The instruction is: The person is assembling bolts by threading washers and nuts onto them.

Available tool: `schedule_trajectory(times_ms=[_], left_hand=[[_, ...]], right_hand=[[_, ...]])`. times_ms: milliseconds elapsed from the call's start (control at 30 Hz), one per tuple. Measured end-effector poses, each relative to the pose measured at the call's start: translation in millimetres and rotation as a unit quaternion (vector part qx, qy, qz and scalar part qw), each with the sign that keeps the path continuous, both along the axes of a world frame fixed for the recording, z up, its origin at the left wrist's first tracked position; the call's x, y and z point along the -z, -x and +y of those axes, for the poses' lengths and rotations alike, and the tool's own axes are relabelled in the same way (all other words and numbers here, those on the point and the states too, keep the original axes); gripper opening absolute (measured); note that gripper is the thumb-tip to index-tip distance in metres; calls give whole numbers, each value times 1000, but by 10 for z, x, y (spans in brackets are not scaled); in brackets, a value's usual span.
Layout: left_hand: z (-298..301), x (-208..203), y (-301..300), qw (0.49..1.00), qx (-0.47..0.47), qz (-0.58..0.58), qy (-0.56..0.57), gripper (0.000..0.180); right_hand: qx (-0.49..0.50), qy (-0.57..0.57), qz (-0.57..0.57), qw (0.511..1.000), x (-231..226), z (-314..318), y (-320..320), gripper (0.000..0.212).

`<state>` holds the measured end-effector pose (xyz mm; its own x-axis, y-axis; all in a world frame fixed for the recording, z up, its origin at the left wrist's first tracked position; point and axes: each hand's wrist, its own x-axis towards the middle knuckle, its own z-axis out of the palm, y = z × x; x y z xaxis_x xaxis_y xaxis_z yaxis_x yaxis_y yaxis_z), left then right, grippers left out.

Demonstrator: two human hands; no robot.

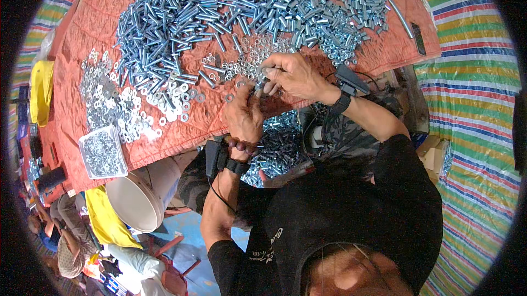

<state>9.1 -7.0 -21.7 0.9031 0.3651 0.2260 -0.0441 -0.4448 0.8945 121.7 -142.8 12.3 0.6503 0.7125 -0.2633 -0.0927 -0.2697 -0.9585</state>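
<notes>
Over the near edge of the red quilted cloth [208, 126], my two hands meet. My left hand [244, 115] is closed, its fingertips pinched at a small metal bolt part [261, 83]. The right hand [296, 76] is closed as well, thumb and fingers gripping the same part from the other side. Fingers cover most of it, so its exact form is hidden. Just beyond the fingers lie loose small metal rings [263, 49]. A few flat washers [229, 98] rest beside my left hand. Below the hands, a heap of bolt pieces [280, 145] sits in a container whose rim is mostly hidden.
Metal rods [164, 27], sleeves [296, 0] and nuts [343, 53] are piled across the far cloth. Flat washers [123, 106] spread at left, near a square white tub [102, 153] of small parts. A white bucket [134, 203] stands below it. Another person [71, 235] sits at lower left.
</notes>
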Motion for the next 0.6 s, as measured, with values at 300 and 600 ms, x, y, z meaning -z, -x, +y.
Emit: schedule_trajectory(times_ms=[300, 600], left_hand=[[-6, -112, -6, 999, 0, 35, 39, 8], [224, -142, 30, 940, -16, -25, 340, 14]], right_hand=[[28, -20, 0, 999, -12, -3, 38, 22], [11, 113, -177, 978, 26, -213, -185, 20]])
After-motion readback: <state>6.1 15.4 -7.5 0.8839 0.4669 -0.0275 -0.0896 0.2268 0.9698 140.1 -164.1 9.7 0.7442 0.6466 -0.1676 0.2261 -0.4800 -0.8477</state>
